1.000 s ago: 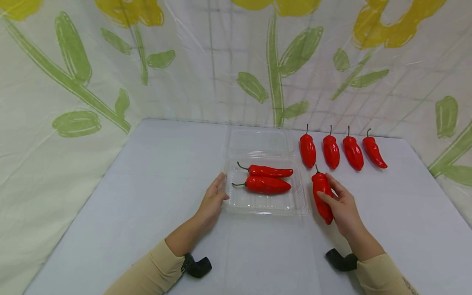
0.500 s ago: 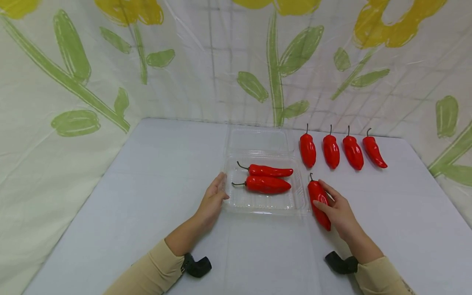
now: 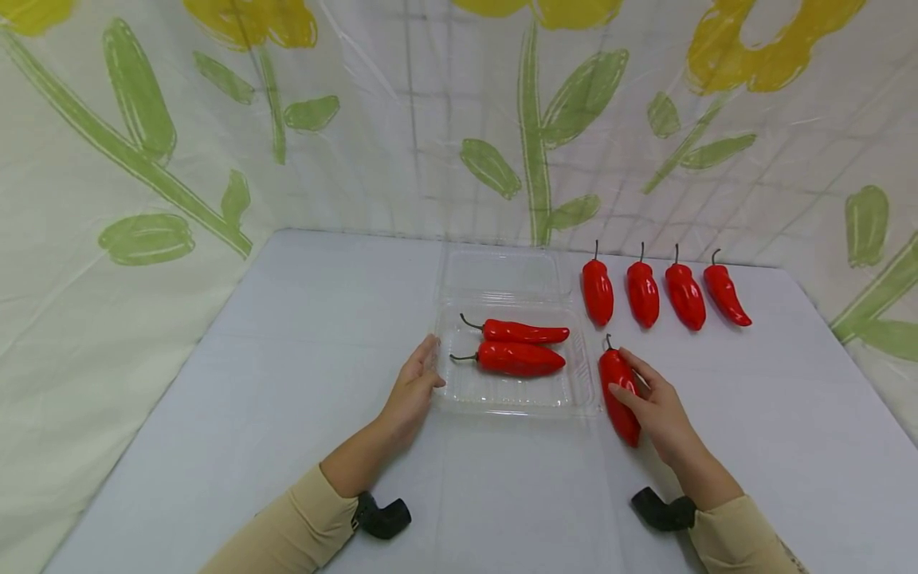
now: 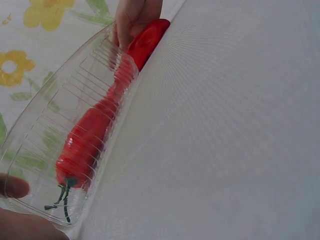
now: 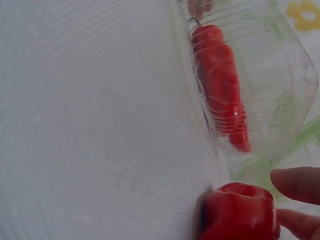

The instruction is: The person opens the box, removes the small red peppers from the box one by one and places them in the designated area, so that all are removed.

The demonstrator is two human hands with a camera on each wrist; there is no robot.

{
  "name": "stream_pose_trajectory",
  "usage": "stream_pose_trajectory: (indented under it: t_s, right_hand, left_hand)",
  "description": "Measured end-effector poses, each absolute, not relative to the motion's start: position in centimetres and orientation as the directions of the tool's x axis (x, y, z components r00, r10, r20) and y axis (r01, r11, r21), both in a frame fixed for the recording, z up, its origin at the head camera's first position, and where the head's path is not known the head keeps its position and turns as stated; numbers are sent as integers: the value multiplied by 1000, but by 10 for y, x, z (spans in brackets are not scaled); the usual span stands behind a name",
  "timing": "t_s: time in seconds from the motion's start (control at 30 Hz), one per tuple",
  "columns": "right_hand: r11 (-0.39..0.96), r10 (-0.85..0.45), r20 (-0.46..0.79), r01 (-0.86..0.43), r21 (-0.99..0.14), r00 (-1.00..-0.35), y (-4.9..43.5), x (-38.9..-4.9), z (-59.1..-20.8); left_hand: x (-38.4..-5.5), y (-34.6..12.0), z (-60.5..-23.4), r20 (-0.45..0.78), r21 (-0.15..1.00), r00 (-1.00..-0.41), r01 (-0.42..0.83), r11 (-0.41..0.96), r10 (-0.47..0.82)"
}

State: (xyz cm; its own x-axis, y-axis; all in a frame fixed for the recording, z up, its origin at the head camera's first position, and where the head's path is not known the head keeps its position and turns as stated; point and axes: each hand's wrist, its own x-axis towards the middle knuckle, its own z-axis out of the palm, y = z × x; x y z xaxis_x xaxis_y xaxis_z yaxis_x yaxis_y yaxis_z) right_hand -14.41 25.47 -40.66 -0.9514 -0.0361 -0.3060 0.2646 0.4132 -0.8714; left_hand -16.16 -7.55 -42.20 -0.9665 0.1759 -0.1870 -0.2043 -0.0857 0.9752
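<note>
Soft light fills the head view, glinting on the clear plastic clamshell and the red chili peppers by the far edge of the worktop; wrist views are dimmer, with moiré.

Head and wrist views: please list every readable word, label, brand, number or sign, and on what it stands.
None that can be read: the peppers, clear box and backdrop show no lettering.
Speckling at the edge of the right sleeve is too small to read.

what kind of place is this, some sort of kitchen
Probably a staged tabletop booth rather than a kitchen: a flower-painted backdrop rises behind the white table, four red peppers lie in a row, and small black devices sit at both wrists.
</note>
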Motion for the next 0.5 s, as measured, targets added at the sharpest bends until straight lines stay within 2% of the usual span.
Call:
stream_pose_trajectory:
  t_s: [0.2,0.5]
  right_hand:
    - [389,-20,-308,277,-878,-951,255,-144,-405]
    - [436,20,-280,261,-861,-960,256,-149,-391]
  left_hand:
    - [-161,-74,-422,-188,974,-967,-206,-90,171]
    - [-161,-74,-422,-188,974,-968,-206,-96,167]
